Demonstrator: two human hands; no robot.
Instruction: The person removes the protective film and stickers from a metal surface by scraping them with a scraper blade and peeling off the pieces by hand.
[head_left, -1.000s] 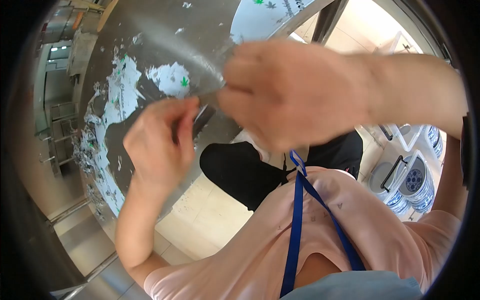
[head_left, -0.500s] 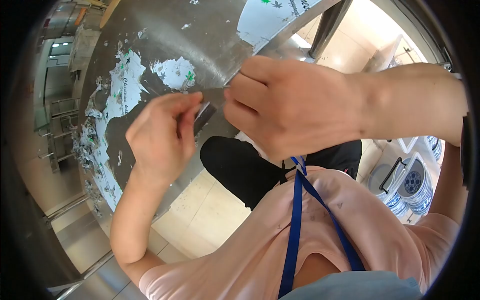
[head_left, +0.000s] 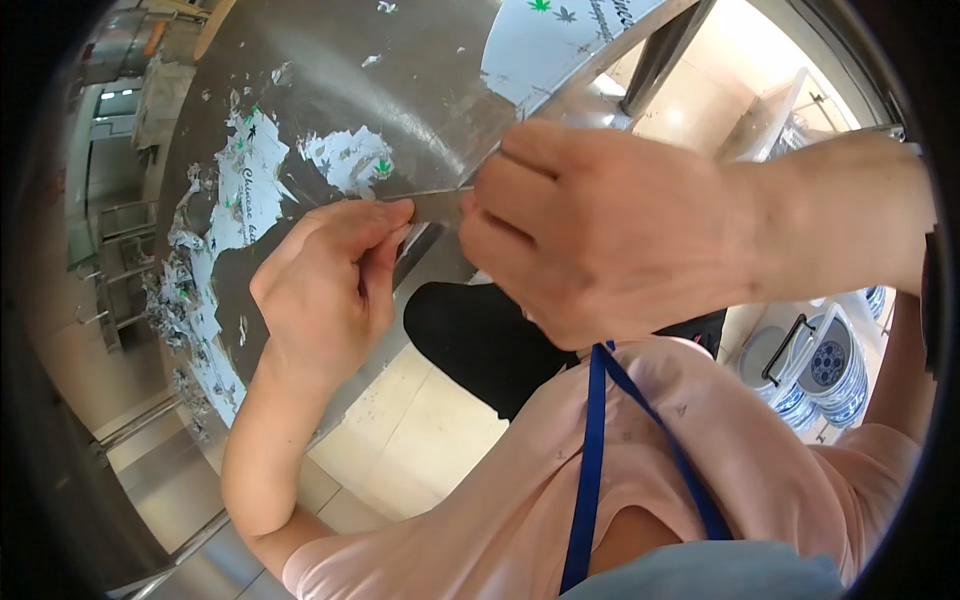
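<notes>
A thin, flat, greyish strip (head_left: 437, 207) spans the short gap between my two hands, above the near edge of the metal table (head_left: 420, 130). My left hand (head_left: 325, 285) pinches its left end between thumb and forefinger. The fingers of my right hand (head_left: 600, 225) are curled closed at its other end, and the back of that hand hides most of the grip. Whether the strip is metal or plastic, I cannot tell. Beyond my left hand, a torn patch of white printed film (head_left: 350, 160) clings to the tabletop.
More torn film (head_left: 250, 185) and a heap of crumpled scraps (head_left: 180, 285) lie along the table's left side. A larger sheet of film (head_left: 540, 50) covers the far right. On the floor at right, blue-patterned bowls (head_left: 835, 375) stand stacked near a clear plastic bin (head_left: 800, 345).
Both hands have shifted slightly downward in view, the right one also a little rightward. The gap between them is wider, and more of the strip shows.
</notes>
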